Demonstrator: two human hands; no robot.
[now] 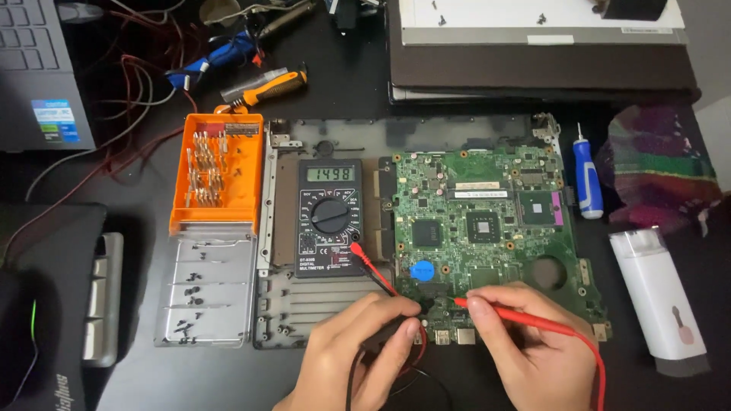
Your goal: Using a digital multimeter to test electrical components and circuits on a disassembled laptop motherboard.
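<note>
A green laptop motherboard point(487, 221) lies in a grey laptop base point(320, 304) on the dark desk. A black digital multimeter point(330, 217) sits on the base, left of the board, its display lit. My right hand point(525, 346) grips a red test probe point(518, 316) with its tip on the board's front edge. My left hand point(358, 350) holds a black probe point(407, 310) against the same front edge, close to the red tip. A red lead point(377, 270) runs from the meter toward my hands. A round blue part point(422, 271) sits on the board just above my left hand.
An orange screwdriver bit case point(218, 171) with its clear lid holding small screws point(204, 289) lies at the left. A blue screwdriver point(587, 179) and a white cleaning tool point(659, 301) lie at the right. A laptop point(42, 72), tangled wires, an orange-handled tool point(270, 87) and a laptop screen panel point(533, 46) occupy the back.
</note>
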